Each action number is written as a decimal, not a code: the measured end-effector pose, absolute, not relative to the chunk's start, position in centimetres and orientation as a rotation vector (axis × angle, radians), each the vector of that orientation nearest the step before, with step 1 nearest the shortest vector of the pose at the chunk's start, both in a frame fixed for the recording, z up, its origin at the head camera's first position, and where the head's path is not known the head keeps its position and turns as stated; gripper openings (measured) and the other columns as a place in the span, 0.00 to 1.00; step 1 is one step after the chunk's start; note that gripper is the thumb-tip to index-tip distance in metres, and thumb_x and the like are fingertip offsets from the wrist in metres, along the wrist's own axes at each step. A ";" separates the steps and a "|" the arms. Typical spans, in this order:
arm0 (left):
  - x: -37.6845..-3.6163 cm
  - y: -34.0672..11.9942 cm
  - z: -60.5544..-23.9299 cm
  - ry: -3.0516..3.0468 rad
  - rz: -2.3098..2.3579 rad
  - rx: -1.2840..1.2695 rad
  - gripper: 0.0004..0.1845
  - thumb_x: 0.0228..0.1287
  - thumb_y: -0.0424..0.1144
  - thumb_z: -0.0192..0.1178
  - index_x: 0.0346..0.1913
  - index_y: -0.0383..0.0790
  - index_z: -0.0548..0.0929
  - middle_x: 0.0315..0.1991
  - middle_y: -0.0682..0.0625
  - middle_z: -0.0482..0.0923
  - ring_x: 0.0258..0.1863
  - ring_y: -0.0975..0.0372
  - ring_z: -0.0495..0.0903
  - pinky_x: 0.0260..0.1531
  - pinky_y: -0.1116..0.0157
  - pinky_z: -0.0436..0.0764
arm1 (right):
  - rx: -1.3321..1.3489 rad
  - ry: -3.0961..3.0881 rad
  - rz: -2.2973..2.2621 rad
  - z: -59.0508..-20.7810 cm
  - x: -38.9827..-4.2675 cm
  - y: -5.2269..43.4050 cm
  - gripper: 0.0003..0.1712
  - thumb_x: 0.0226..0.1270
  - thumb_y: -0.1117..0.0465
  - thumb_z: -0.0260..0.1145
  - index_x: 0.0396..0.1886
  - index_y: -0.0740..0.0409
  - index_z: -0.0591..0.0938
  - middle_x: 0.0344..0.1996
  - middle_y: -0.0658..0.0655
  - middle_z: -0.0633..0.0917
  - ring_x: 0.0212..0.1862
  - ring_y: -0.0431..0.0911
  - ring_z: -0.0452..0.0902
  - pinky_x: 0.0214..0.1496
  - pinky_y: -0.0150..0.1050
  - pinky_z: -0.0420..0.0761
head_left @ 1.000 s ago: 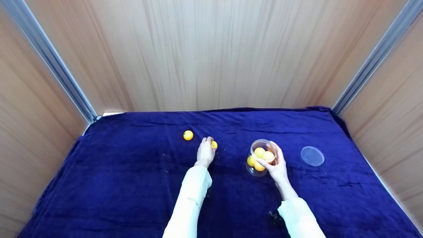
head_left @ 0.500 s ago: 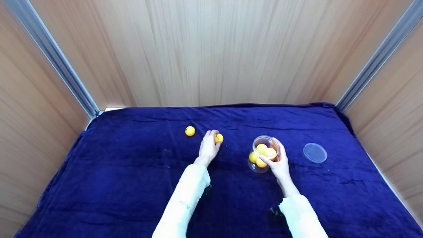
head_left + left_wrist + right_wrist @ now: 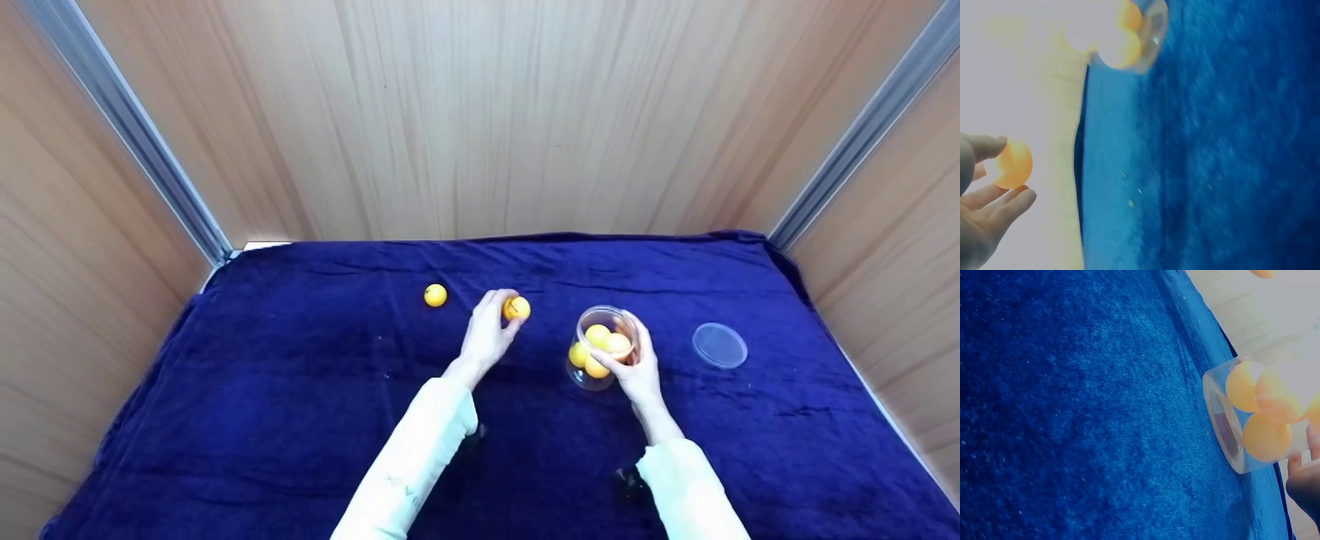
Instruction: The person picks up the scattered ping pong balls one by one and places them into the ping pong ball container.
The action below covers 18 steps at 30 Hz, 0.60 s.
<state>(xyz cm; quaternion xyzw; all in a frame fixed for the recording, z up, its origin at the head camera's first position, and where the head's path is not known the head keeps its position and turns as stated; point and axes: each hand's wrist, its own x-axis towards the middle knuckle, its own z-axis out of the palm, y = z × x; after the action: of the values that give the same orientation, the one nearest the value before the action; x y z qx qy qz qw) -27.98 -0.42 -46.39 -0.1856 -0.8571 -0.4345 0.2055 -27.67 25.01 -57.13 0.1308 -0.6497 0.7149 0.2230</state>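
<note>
My left hand point(image 3: 486, 334) pinches a yellow ping-pong ball point(image 3: 517, 308) between thumb and fingers, left of the jar. In the left wrist view the same ball point(image 3: 1014, 164) shows between the thumb above and fingertips below. My right hand point(image 3: 636, 367) grips a clear plastic jar point(image 3: 589, 380) round its right side, near the open rim. Several yellow balls point(image 3: 598, 335) sit inside the jar, also visible through its wall in the right wrist view. Another yellow ball point(image 3: 435, 295) lies on the cloth, to the left of and beyond my left hand.
A round clear lid point(image 3: 719, 346) lies flat on the cloth to the right of the jar. Dark blue velvet cloth point(image 3: 262, 390) covers the table. Wood-grain panels point(image 3: 480, 120) stand at the back and both sides, with metal posts point(image 3: 135, 135) in the corners.
My left hand has lifted the ball from the cloth and carried it to the right, toward the jar. The right hand keeps its grip on the jar.
</note>
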 end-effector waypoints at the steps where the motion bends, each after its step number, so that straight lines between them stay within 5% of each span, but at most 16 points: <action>1: -27.8 -0.3 -46.2 -2.371 -1.233 -0.531 0.16 0.48 0.29 0.64 0.43 0.33 0.76 0.39 0.45 0.75 0.41 0.57 0.75 0.41 0.65 0.74 | 0.352 -1.808 1.965 -57.3 -27.7 25.0 0.46 0.38 0.67 0.74 0.61 0.57 0.64 0.56 0.59 0.71 0.57 0.47 0.65 0.54 0.30 0.66; 6: -26.7 0.7 -45.0 -2.289 -1.368 -0.588 0.16 0.49 0.30 0.64 0.44 0.33 0.76 0.39 0.45 0.75 0.39 0.59 0.74 0.30 0.73 0.76 | 0.388 -1.832 1.930 -56.3 -27.1 24.7 0.45 0.40 0.70 0.73 0.62 0.55 0.63 0.56 0.58 0.71 0.57 0.47 0.65 0.53 0.29 0.67; 18: -24.6 3.2 -43.2 -2.151 -1.530 -0.714 0.17 0.51 0.32 0.63 0.46 0.35 0.76 0.40 0.46 0.75 0.37 0.60 0.76 0.28 0.71 0.78 | 0.395 -1.829 1.942 -55.0 -26.1 24.0 0.44 0.42 0.72 0.71 0.62 0.56 0.63 0.55 0.57 0.71 0.57 0.46 0.65 0.51 0.27 0.66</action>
<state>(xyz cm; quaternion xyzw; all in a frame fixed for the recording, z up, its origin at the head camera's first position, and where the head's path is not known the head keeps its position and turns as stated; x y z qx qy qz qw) -24.63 3.21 -43.16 -0.2558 -0.7703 -0.5480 0.2023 -26.14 24.04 -54.98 0.1429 -0.6615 0.7023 0.2206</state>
